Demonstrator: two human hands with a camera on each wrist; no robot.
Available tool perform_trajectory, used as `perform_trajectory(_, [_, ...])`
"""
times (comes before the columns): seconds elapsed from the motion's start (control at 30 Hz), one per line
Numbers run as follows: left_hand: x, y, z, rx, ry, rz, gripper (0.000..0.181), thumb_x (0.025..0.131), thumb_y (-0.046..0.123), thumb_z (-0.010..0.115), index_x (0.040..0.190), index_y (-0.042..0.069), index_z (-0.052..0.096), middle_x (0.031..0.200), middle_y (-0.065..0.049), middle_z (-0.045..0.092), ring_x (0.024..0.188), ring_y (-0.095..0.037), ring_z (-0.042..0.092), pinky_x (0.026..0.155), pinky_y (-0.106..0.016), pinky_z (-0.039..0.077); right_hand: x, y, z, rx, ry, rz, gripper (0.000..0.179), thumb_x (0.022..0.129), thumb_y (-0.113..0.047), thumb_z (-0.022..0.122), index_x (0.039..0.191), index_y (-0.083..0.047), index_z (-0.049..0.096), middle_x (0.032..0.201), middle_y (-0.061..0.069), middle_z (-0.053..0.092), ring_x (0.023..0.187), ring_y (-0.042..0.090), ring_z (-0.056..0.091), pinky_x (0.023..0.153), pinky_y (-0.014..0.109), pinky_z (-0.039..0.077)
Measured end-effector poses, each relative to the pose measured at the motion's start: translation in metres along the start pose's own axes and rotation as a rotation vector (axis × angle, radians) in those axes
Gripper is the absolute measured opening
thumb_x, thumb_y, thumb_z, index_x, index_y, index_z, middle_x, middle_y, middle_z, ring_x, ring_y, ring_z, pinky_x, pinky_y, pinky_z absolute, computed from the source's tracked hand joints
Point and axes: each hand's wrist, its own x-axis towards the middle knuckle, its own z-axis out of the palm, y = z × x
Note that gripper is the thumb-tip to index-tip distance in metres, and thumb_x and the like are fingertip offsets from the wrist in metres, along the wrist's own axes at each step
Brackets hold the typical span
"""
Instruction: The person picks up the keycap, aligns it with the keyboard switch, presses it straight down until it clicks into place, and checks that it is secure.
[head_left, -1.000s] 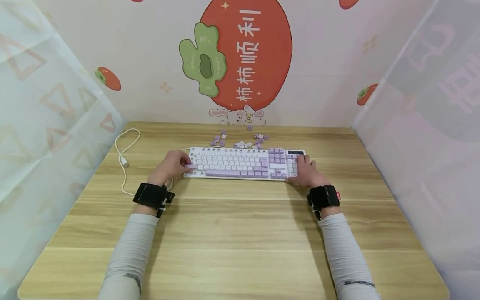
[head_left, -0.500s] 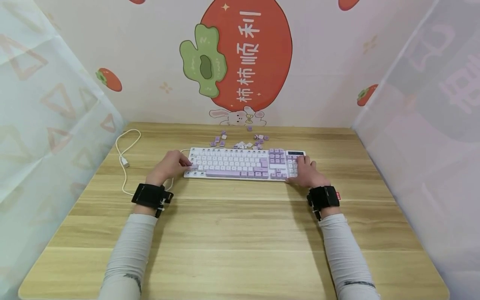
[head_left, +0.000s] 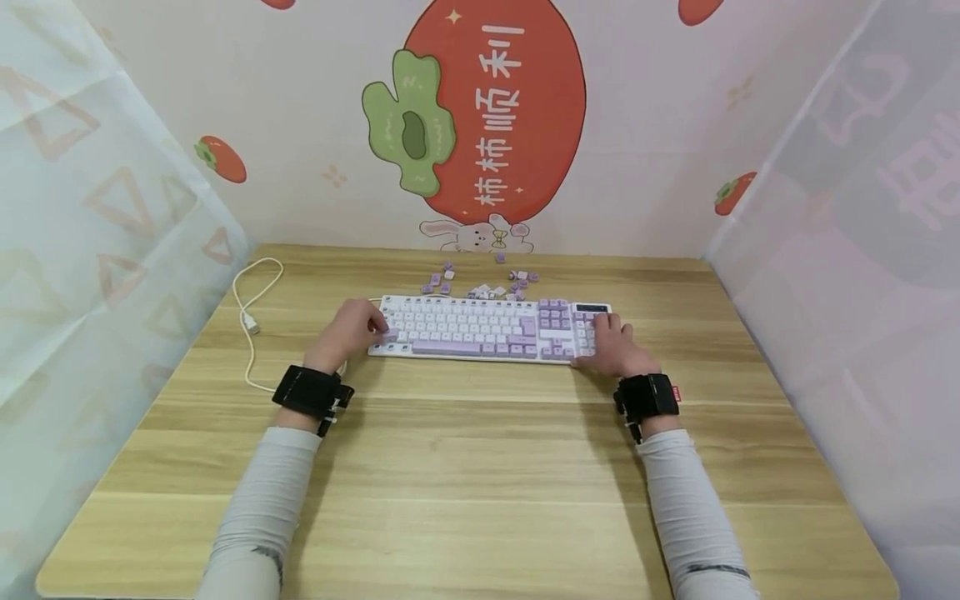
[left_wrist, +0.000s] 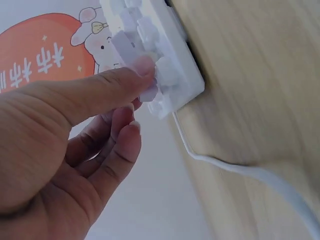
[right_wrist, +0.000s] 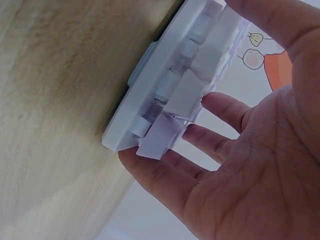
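One white-and-purple keyboard (head_left: pixel 465 327) on a wooden table (head_left: pixel 465 483) (head view), left hand (head_left: pixel 348 329) at its left end, right hand (head_left: pixel 617 346) over its right end, loose keycaps (head_left: pixel 486 292) behind. Left wrist view: thumb (left_wrist: pixel 110 87) on a purple keycap (left_wrist: pixel 124 46), fingers (left_wrist: pixel 127 145) bent; pinch or mere press impossible to tell. Right wrist view: fingers spread, slightly bent, touching the keyboard's right end.

My keyboard (head_left: pixel 465 327) lies lengthwise before me on the table (head_left: pixel 465 467), white-framed, with white and lilac keys; small dark spots show along its top row and lower left corner; the lilac keycap (left_wrist: pixel 124 46) I touch, longer than its neighbours, sits near the left end, partly hidden.
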Motion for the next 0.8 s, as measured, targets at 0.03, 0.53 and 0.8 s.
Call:
perform_trajectory(0.03, [-0.0006,0.0003,-0.0005,0.004,0.000,0.001,0.008,0.082,-0.010,0.074,0.089,-0.008,0.077,0.088,-0.021,0.073,0.082,-0.031,0.066,0.079,-0.048,0.055,0.0000,-0.0001,0.0002,0.001,-0.001,-0.001,0.093,0.089,-0.041,0.075,0.150,0.006,0.022,0.153,0.032,0.022,0.123,0.048,0.033,0.100,0.061,0.043])
perform_trajectory(0.53, [-0.0012,-0.0006,-0.0049,0.008,0.015,0.049,0.009,0.085,-0.007,0.072,0.090,-0.007,0.079,0.091,-0.022,0.076,0.081,-0.032,0.070,0.073,-0.044,0.057,0.0011,0.0036,-0.0009,0.021,0.009,-0.029,0.094,0.087,-0.040,0.077,0.148,0.007,0.022,0.155,0.036,0.018,0.127,0.051,0.032,0.104,0.063,0.041])
perform_trajectory(0.8, [0.0017,-0.0040,-0.0021,0.030,-0.053,-0.006,0.012,0.089,-0.003,0.072,0.099,-0.007,0.078,0.099,-0.023,0.075,0.088,-0.030,0.069,0.081,-0.047,0.055,0.0018,0.0039,0.0005,0.026,0.004,-0.025,0.095,0.087,-0.041,0.077,0.149,0.006,0.023,0.156,0.035,0.018,0.124,0.049,0.033,0.102,0.063,0.042])
